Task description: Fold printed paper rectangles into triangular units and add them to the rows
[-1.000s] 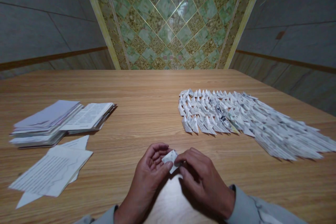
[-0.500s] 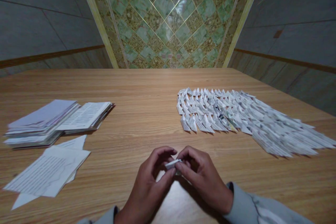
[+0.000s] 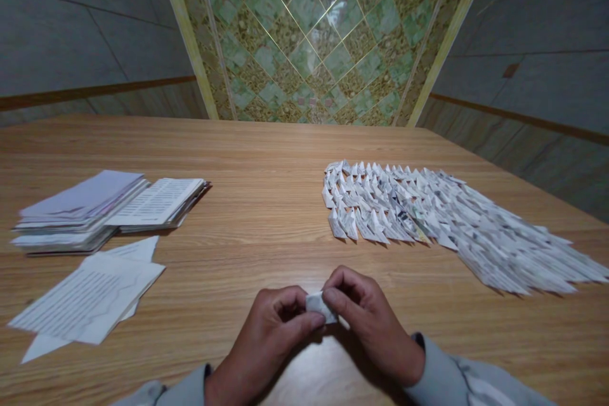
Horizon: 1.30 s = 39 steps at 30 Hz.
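The folded paper (image 3: 318, 303) is sitting between both hands, above the near middle of the table (image 3: 257, 209). The left hand (image 3: 271, 327) is pinching its left and lower part, thumb lying over the face, no gap showing beyond the paper's thickness. The right hand (image 3: 371, 323) is gripping the upper right edge between thumb and curled fingers, equally close; the remaining fingertips are partly hiding, so their contact cannot be told.

Handling, as judged: the piece is likely weighing almost nothing, stiffening along its folds, slipping little, but creasing or tearing easily. Edges and folded layers are offering the best hold, under light thumb pressure.

Orientation: its face is turning toward the camera; its long axis is apparently running crosswise, hand to hand. Fingers are covering both ends, so no leading tip is showing.
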Each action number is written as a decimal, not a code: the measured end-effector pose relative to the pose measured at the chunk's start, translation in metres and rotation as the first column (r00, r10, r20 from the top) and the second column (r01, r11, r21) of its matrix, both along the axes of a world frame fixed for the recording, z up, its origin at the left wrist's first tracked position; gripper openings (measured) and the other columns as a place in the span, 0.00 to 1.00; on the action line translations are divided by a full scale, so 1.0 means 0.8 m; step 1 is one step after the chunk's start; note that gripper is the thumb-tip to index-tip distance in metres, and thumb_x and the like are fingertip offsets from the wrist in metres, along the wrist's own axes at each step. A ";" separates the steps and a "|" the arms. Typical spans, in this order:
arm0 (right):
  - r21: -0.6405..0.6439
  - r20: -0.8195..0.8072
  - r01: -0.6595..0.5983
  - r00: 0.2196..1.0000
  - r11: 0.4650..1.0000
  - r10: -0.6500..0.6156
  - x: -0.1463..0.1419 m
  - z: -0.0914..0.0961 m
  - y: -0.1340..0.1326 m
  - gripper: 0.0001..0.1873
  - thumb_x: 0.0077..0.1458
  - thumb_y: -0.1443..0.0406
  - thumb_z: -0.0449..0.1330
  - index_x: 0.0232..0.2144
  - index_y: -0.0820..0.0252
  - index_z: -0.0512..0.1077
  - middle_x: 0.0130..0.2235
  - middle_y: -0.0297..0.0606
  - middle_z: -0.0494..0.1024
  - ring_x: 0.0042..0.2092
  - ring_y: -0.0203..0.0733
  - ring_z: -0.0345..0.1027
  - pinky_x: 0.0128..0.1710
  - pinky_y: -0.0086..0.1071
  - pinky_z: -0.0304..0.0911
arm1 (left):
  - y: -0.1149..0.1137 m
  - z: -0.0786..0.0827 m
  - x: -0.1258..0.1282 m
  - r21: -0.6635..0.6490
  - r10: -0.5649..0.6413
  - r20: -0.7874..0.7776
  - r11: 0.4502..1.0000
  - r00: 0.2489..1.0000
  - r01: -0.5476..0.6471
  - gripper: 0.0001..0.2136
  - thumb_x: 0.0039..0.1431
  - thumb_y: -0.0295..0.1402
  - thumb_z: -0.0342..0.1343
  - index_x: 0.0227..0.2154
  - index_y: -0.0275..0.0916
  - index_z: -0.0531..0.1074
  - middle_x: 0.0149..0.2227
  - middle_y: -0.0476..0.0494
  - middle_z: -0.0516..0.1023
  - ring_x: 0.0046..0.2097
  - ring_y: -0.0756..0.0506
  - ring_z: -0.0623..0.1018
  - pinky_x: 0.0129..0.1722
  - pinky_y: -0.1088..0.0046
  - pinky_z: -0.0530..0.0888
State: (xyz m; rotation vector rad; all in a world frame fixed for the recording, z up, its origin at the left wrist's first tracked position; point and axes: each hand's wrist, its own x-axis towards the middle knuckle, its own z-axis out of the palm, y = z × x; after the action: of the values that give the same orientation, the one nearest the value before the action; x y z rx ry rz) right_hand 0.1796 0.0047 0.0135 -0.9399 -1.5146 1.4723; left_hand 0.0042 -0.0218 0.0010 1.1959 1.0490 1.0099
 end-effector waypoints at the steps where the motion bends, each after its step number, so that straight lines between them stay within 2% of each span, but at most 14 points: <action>1: -0.027 -0.023 -0.013 1.000 1.000 0.012 0.000 -0.001 0.001 0.17 0.58 0.54 0.61 0.26 0.62 0.69 0.25 0.31 0.70 0.28 0.34 0.61 0.29 0.28 0.58 | 0.000 0.001 0.001 -0.001 -0.014 0.016 1.000 1.000 0.014 0.09 0.54 0.34 0.64 0.23 0.34 0.78 0.23 0.46 0.78 0.27 0.50 0.72 0.28 0.76 0.67; 5: -0.065 -0.071 0.019 0.997 0.998 -0.024 0.000 -0.002 0.006 0.20 0.56 0.52 0.63 0.25 0.61 0.67 0.24 0.30 0.68 0.27 0.34 0.59 0.28 0.28 0.57 | 0.002 0.003 0.003 -0.025 0.000 0.052 1.000 0.999 0.002 0.08 0.54 0.34 0.64 0.26 0.34 0.79 0.24 0.46 0.79 0.27 0.49 0.74 0.29 0.75 0.69; 9: -0.031 -0.065 0.122 0.990 0.992 -0.124 0.002 0.002 0.011 0.21 0.55 0.51 0.64 0.23 0.61 0.66 0.23 0.29 0.66 0.27 0.33 0.58 0.28 0.28 0.57 | 0.004 0.002 0.002 0.028 0.002 -0.049 1.000 0.999 -0.001 0.11 0.59 0.37 0.60 0.28 0.34 0.80 0.26 0.44 0.80 0.29 0.47 0.77 0.31 0.73 0.71; 12: -0.042 -0.055 0.110 0.992 0.993 -0.112 0.002 0.004 0.013 0.20 0.56 0.51 0.63 0.26 0.61 0.68 0.25 0.30 0.68 0.28 0.34 0.59 0.29 0.28 0.57 | 0.003 0.002 -0.002 0.100 -0.009 -0.103 0.995 0.995 0.019 0.14 0.62 0.39 0.58 0.27 0.35 0.79 0.26 0.44 0.80 0.30 0.46 0.77 0.32 0.73 0.71; 14: -0.051 -0.056 0.084 0.995 0.995 -0.087 0.002 0.003 0.014 0.20 0.55 0.50 0.63 0.29 0.61 0.69 0.26 0.30 0.68 0.29 0.34 0.60 0.29 0.28 0.57 | 0.002 0.002 -0.003 0.121 -0.026 -0.119 0.992 0.993 0.040 0.14 0.62 0.40 0.57 0.26 0.35 0.79 0.26 0.43 0.80 0.30 0.46 0.77 0.32 0.73 0.70; 16: -0.047 -0.044 0.058 0.997 0.997 -0.060 0.001 0.001 0.014 0.20 0.54 0.49 0.63 0.29 0.61 0.69 0.25 0.30 0.68 0.28 0.34 0.59 0.29 0.28 0.57 | 0.001 0.003 -0.003 0.123 -0.056 -0.122 0.990 0.991 0.071 0.14 0.62 0.39 0.57 0.26 0.35 0.79 0.26 0.43 0.80 0.30 0.46 0.77 0.33 0.73 0.70; 20: -0.009 -0.007 0.053 0.999 0.999 -0.053 0.002 -0.003 0.016 0.22 0.55 0.49 0.62 0.24 0.61 0.66 0.24 0.29 0.66 0.27 0.33 0.57 0.29 0.28 0.56 | 0.002 0.004 0.001 0.108 -0.086 -0.088 0.990 0.992 0.095 0.14 0.62 0.39 0.58 0.25 0.35 0.77 0.26 0.44 0.79 0.30 0.47 0.76 0.33 0.73 0.70; 25: 0.080 0.039 0.059 0.997 0.995 -0.062 0.003 0.000 0.015 0.19 0.56 0.53 0.62 0.24 0.61 0.69 0.23 0.29 0.68 0.26 0.33 0.58 0.28 0.27 0.55 | 0.004 0.005 0.005 0.064 -0.064 -0.040 0.996 0.997 0.066 0.08 0.53 0.35 0.63 0.33 0.37 0.77 0.30 0.46 0.78 0.32 0.48 0.73 0.32 0.74 0.69; 28: 0.147 0.082 0.059 0.994 0.987 -0.072 0.003 0.006 0.012 0.17 0.56 0.55 0.61 0.23 0.61 0.70 0.22 0.30 0.69 0.26 0.33 0.59 0.26 0.27 0.54 | 0.006 0.009 0.007 0.058 -0.030 -0.076 0.998 0.997 0.034 0.06 0.50 0.33 0.63 0.30 0.36 0.77 0.25 0.48 0.75 0.28 0.49 0.72 0.29 0.75 0.68; 32: 0.215 0.109 0.069 0.990 0.974 -0.094 0.001 0.008 0.011 0.16 0.56 0.57 0.61 0.23 0.61 0.71 0.23 0.31 0.70 0.26 0.34 0.60 0.27 0.28 0.54 | 0.005 0.013 0.009 0.039 -0.019 -0.048 0.999 0.999 0.021 0.05 0.49 0.32 0.62 0.27 0.35 0.77 0.24 0.47 0.76 0.27 0.49 0.73 0.28 0.75 0.68; 36: 0.116 0.024 0.064 0.997 0.991 -0.068 0.003 -0.001 0.019 0.20 0.56 0.52 0.61 0.22 0.62 0.71 0.22 0.30 0.67 0.25 0.33 0.58 0.26 0.28 0.53 | 0.004 0.010 0.012 0.015 0.006 0.026 1.000 1.000 -0.006 0.09 0.53 0.35 0.63 0.24 0.34 0.76 0.23 0.45 0.77 0.26 0.48 0.75 0.28 0.74 0.70; 39: 0.040 -0.056 0.034 0.998 0.999 -0.032 0.006 -0.006 0.027 0.27 0.62 0.46 0.53 0.31 0.63 0.74 0.23 0.31 0.67 0.25 0.34 0.59 0.26 0.28 0.54 | 0.006 0.008 0.011 0.004 0.019 0.078 1.000 0.997 -0.019 0.12 0.51 0.38 0.66 0.24 0.33 0.76 0.23 0.44 0.78 0.25 0.48 0.75 0.28 0.73 0.71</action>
State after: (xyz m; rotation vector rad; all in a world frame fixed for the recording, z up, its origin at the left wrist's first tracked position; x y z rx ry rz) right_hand 0.1846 0.0260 0.0085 -0.8887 -1.4772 1.4269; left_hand 0.0131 -0.0174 0.0071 1.1432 0.9992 1.0660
